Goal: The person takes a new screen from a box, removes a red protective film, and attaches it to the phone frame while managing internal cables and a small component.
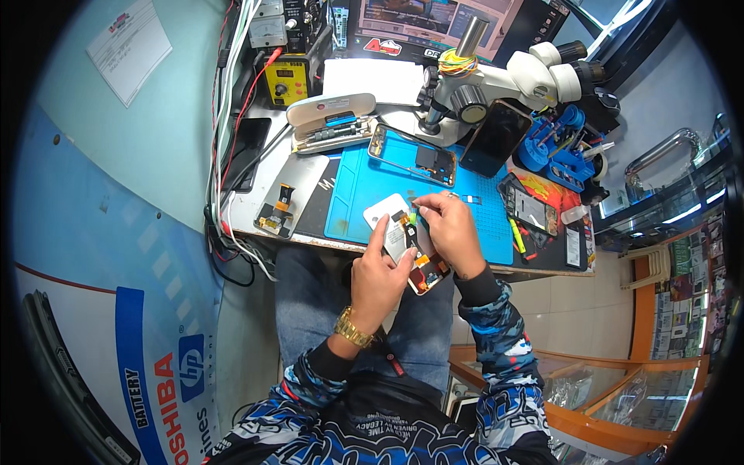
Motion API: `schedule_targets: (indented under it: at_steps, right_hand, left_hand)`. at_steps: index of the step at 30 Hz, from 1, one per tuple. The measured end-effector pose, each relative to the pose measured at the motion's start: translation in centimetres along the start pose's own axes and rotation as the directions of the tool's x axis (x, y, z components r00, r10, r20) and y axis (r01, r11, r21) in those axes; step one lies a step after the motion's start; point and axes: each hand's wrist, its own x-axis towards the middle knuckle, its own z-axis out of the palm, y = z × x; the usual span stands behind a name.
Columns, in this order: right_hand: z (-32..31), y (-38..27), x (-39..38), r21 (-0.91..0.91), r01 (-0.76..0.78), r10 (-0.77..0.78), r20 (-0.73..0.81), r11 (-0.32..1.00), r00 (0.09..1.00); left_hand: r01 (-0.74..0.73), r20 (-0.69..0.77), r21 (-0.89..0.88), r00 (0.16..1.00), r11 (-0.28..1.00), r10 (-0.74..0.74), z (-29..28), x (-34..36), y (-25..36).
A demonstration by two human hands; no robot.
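Over the desk's front edge, my left hand [377, 280] grips a phone screen panel [396, 237], thumb and fingers on its two sides. The panel is tilted, its silver-white back and dark flex cables with orange parts facing up. At its upper right edge my right hand [449, 235] is closed in a pinch, close to a small green tab [412, 219]. What lies between those fingertips is too small to make out. A second screen panel [310, 182] with a flex cable lies on the desk to the left. On the blue mat [353, 203] rests an opened phone frame [411, 157].
Behind the mat stand a microscope [469, 101] and a propped dark phone [497, 138]. An open case of screwdrivers [332, 132] sits farther left, beside a yellow-fronted power unit [287, 83] and hanging cables. Rightward are a disassembled phone [530, 203], a yellow pen [516, 235] and a blue tool holder [570, 147].
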Motion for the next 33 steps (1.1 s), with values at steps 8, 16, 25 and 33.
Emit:
schedule_targets:
  at_steps: [8,16,25,33]
  right_hand:
    - [-1.9,1.8,1.2,0.061,0.054,-0.044,-0.16,0.997,0.986]
    - [-4.7,1.3,-8.2,0.053,0.185,-0.081,-0.756,0.981,0.65]
    - [-8.5,22.2,-14.1,0.489,-0.163,0.504,-0.861,0.857,0.066]
    - [-6.4,22.8,-11.4,0.642,0.3,0.568,-0.766,0.706,0.301]
  left_hand:
    - [-0.011,0.015,-0.028,1.0,1.0,0.011,0.3,0.2,-0.2]
    - [0.134,0.13,-0.289,0.986,0.948,-0.1,-0.4,-0.1,0.3]
    - [0.182,0.235,-0.545,0.97,0.818,-0.059,-1.0,-1.5,-1.0]
    - [0.097,0.197,-0.446,0.98,0.89,-0.008,-2.3,0.4,-0.4]
